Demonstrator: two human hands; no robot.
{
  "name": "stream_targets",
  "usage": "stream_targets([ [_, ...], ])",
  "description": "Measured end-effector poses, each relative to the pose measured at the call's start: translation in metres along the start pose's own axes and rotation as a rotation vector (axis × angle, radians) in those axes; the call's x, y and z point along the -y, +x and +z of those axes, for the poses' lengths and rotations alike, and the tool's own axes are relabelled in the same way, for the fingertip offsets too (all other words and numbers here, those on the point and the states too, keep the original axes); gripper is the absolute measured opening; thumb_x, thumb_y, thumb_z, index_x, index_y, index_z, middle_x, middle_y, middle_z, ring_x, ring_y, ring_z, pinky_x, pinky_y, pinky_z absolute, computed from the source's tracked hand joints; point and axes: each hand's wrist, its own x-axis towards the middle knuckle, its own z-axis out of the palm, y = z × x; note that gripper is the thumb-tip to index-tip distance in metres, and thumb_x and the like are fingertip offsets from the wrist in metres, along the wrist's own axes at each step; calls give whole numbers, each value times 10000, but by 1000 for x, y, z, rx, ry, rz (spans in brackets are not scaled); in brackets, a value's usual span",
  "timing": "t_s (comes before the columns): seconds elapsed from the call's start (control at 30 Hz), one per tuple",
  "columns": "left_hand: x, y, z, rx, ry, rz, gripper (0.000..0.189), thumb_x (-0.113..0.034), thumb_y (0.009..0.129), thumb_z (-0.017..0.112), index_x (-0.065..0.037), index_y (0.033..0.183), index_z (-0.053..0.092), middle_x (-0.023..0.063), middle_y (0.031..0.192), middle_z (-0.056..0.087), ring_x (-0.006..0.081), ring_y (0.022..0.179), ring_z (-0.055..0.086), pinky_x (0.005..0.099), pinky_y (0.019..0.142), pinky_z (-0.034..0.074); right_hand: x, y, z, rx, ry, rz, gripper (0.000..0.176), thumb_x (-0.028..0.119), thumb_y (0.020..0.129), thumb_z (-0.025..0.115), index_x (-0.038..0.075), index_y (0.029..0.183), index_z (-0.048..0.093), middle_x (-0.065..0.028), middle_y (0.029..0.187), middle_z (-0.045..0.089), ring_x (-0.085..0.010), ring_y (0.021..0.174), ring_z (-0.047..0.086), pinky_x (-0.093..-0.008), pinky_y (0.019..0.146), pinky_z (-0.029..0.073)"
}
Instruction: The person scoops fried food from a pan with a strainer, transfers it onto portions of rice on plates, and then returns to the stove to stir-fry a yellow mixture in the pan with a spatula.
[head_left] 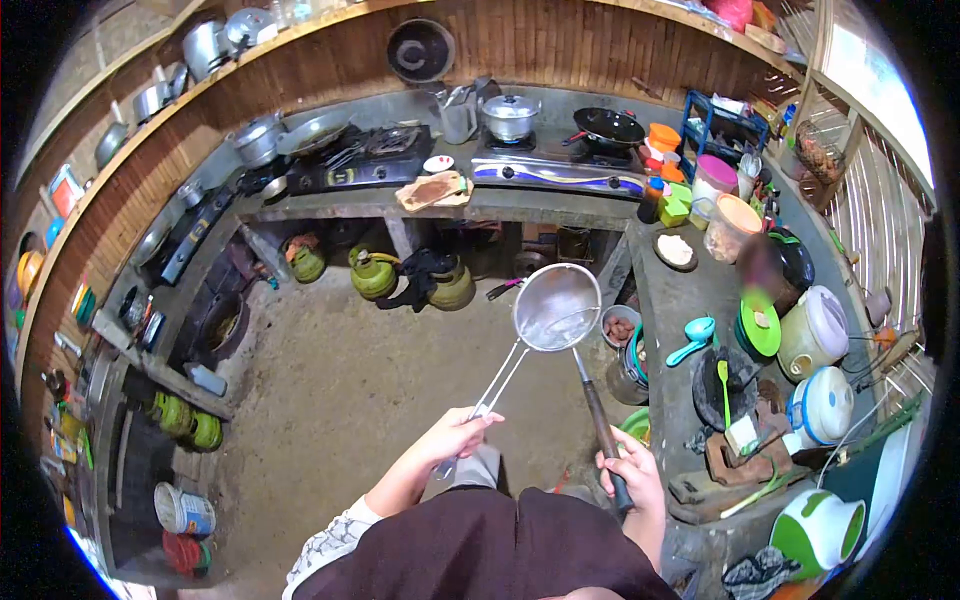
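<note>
Head view: we look down on a strainer held out over the earth floor.
Strainer: a round wire-mesh bowl on a long twin-wire handle, raised in the air, touching no surface.
Long axis: the handle runs from our left hand up and to the right, so the bowl is the far end, away from the body.
Left hand: closed, fingers wrapped around the near end of the strainer's handle.
Right hand: closed around the dark grip of a utensil.
Utensil: its shaft rises up and slightly left from the right hand to the bowl's lower rim. The head is hidden behind the mesh, so we cannot tell what kind it is, or whether it touches the mesh.
Bowl and hands: the bowl lies ahead of and between the two hands, and the two handles converge on it. The left hand looks a little nearer.
Just beside: a small tub with reddish pieces sits right of the bowl, at the edge of the counter.
Counter: on our right, crowded with a green lid, a teal scoop and a white cooker.
Far bench: a stove, a lidded pot, a black wok and a board, well apart from the strainer.
Under the bench: green gas bottles.
</note>
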Motion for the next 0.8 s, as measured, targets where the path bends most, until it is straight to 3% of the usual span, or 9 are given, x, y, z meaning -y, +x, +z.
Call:
stream_targets([
  [0.3,-113,166,-86,97,111,58,301,-63,857,413,-19,1131,530,-37,536,363,51,407,332,203,377,291,60,196,-3,-5,-85,-41,559,-8,758,542,-11,1279,340,-95,777,547,-118,463,481,-232,411,372],
  [0.4,-163,222,-108,114,222,99,321,-89,857,418,-22,1154,519,-28,535,394,51,402,354,201,380,310,90,247,-7,31,-175,-86,564,-12,770,540,-12,1291,321,-92,784,543,-114,471,478,-232,423,379],
  [0.47,-188,260,-117,139,226,97,331,-87,854,409,-22,1161,515,-26,538,400,52,406,365,200,385,321,115,269,-7,-58,-209,-39,582,-36,773,533,-7,1306,303,-58,770,540,-99,507,488,-221,453,386],
  [0.8,-255,446,-82,184,217,200,323,-65,850,439,-35,1163,511,-61,540,373,35,440,343,188,411,294,170,386,-101,-267,-130,-178,556,-23,725,574,9,1253,401,-27,754,540,-93,580,495,-225,460,394],
])
